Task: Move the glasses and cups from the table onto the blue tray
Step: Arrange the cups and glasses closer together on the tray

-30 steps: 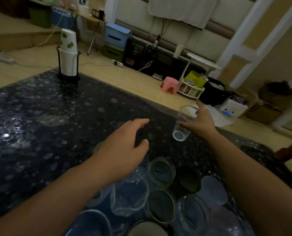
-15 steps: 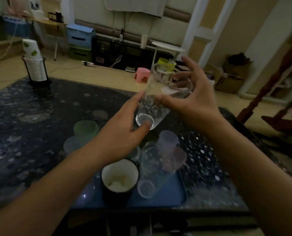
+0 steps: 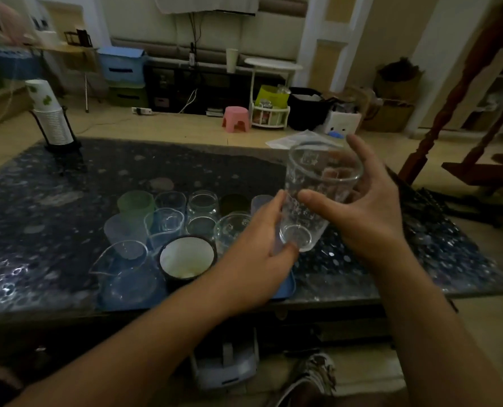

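A tall clear glass hangs tilted in the air above the table's right half, over the blue tray's right end. My right hand grips it from the right, thumb across its front. My left hand touches its base and lower side with thumb and fingers. The blue tray lies near the table's front edge, packed with several clear glasses, a green cup, a pale cup, a dark mug with a white inside and a glass jug.
The dark speckled table carries a black holder with stacked paper cups at its far left corner. A pink stool and boxes stand on the floor beyond. A wooden chair stands to the right.
My right hand has lifted the clear glass off the table's far right and brought it toward me. My left hand has come up to its base. The view has pulled back.
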